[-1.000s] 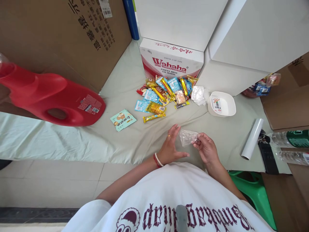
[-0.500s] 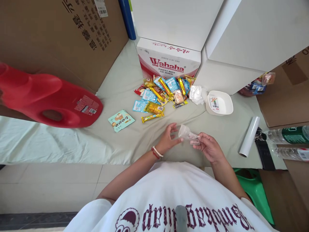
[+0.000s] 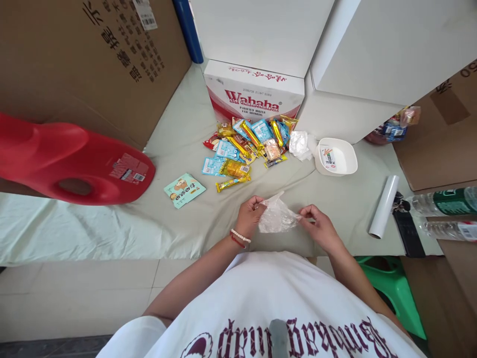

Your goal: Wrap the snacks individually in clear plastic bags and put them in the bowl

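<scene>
A thin clear plastic bag (image 3: 278, 215) is spread between my two hands, just above the near part of the cloth-covered table (image 3: 223, 226). My left hand (image 3: 250, 215) pinches its left edge between thumb and fingers. At the opposite edge, my right hand (image 3: 319, 224) grips a corner with thumb and forefinger. Beyond the hands lies a pile of wrapped snacks (image 3: 246, 144) in blue, yellow and red packs. A light green packet (image 3: 185, 190) lies flat, left of the pile.
A white plastic bowl (image 3: 349, 161) stands right of a crumpled clear plastic bundle (image 3: 299, 144). The Wahaha carton (image 3: 257, 94) backs the snacks. A red jug (image 3: 85, 164) is at left. A white roll (image 3: 383, 208), a black object (image 3: 408, 233) and clear bottles (image 3: 452, 205) lie at right.
The plastic bag was bunched in my right hand with my left hand open beside it. Now my left hand has taken hold and the bag is stretched out wider.
</scene>
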